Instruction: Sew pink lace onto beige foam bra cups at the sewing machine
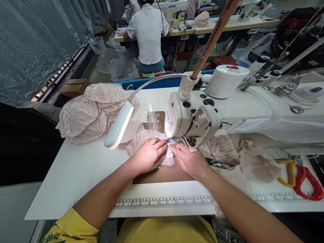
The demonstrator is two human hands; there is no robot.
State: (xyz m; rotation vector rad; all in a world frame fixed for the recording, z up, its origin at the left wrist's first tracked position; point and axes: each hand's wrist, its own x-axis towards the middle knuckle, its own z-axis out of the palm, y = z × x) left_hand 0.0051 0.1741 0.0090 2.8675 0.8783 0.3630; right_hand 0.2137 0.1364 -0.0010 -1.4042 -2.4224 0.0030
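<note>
A white JUKI sewing machine stands over a piece of pale pink lace fabric. Beside the presser foot, on its left, my left hand presses the lace with fingers close together and bent. From the other side my right hand has its fingertips closed on the fabric's edge, right by the foot. A strip of white material shows between the hands. Fingertips and needle area are partly hidden by the machine head. Under both hands lies a brown plate.
Stacked lace cups sit at the left, near a bendy lamp. More lace, scissors with red and yellow handles, and a printed ruler lie on the white table. A person sits ahead.
</note>
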